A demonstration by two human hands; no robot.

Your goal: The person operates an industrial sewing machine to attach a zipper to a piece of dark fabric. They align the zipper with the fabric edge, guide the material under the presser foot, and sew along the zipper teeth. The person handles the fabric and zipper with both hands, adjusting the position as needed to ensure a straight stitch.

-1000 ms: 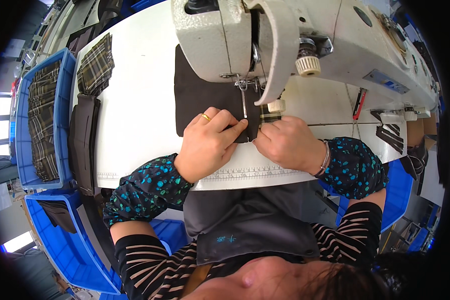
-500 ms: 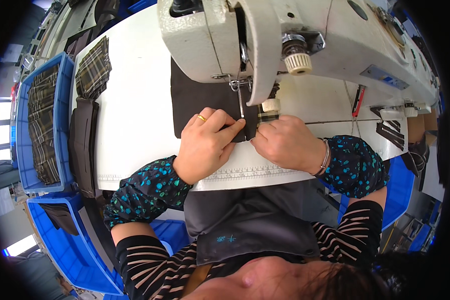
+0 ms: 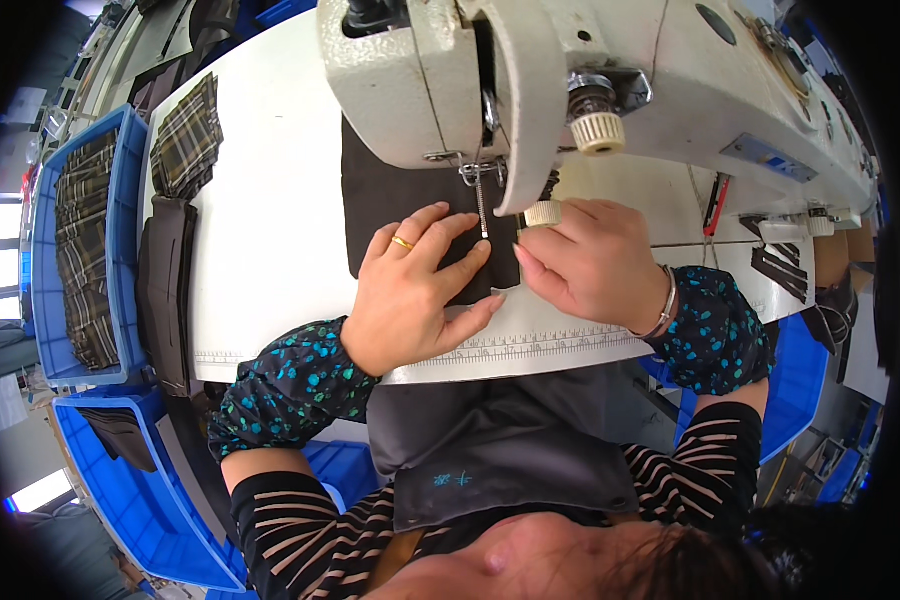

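A dark brown fabric piece (image 3: pixel 380 190) lies under the presser foot (image 3: pixel 475 173) of a white sewing machine (image 3: pixel 400 90), with a zipper (image 3: pixel 483 215) running toward me. My left hand (image 3: pixel 410 285) rests open on the fabric, fingers spread left of the zipper and thumb near the front edge. My right hand (image 3: pixel 585 260) is curled at the fabric's right edge, below a white knob (image 3: pixel 542 213); what is between its fingertips is hidden.
Plaid pieces (image 3: pixel 185 135) and dark folded pieces (image 3: pixel 165 290) lie left, beside a blue bin (image 3: pixel 130 230) of plaid fabric. A red cutter (image 3: pixel 715 205) and dark strips (image 3: pixel 775 270) lie right. A lower blue bin (image 3: pixel 130 490) stands front left.
My left hand's fingers have spread and its thumb has come out to the right. My right hand has moved slightly right and turned, covering more beside the knob. The fabric's front edge reaches slightly nearer me.
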